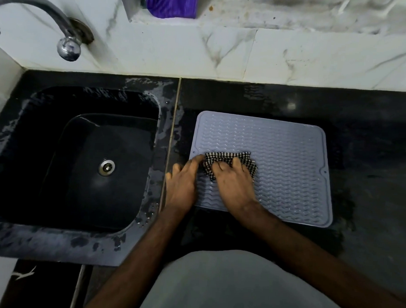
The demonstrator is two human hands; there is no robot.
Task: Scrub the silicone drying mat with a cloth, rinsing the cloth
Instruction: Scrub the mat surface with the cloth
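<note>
Right hand (234, 182) presses soft, limp checked cloth (229, 162) on mat (289, 157) – fingers curled over it; left hand (181, 183) pins floppy mat's sink-side edge, fingers flat.

Dim, soft indoor light; small glare spot on the dark counter (291, 106); wide-angle bending at edges; slight blur

I see both forearms reaching forward, the left hand (181, 185) lying flat with fingers spread, the right hand (234, 182) palm-down with fingers curled.
</note>
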